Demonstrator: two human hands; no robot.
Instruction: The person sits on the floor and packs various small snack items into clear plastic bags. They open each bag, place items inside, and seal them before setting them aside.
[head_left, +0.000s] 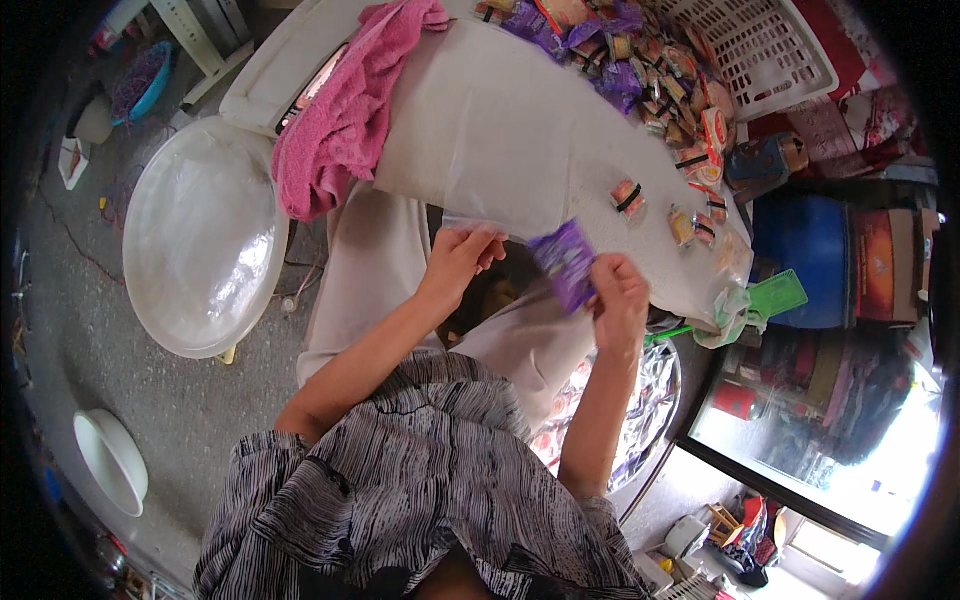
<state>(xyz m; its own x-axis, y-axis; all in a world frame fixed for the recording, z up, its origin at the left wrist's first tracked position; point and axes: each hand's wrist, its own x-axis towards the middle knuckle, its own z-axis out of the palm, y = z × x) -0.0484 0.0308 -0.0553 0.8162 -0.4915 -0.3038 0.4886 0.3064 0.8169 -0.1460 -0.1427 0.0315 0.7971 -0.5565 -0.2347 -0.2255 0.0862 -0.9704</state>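
Observation:
My left hand (466, 259) pinches the near edge of a clear plastic bag (506, 169), which lies flat on the pale tabletop (442, 82). Between the fingers and thumb of my right hand (619, 296) is a purple packet (564, 262), slightly blurred, held tilted above my lap to the right of the bag. Beyond that hand, a small wrapped packet with a dark band (627, 198) sits apart on the table. Several similar ones, among them a yellowish packet (681, 226), lie farther right.
A heap of wrapped packets (652, 67) lies at the back right by a white plastic basket (757, 52). A pink towel (349, 112) partly covers a phone (311, 86) at the left. A large round translucent lidlike tub (202, 240) stands left of my legs. A green plastic scoop (778, 294) juts past the right edge.

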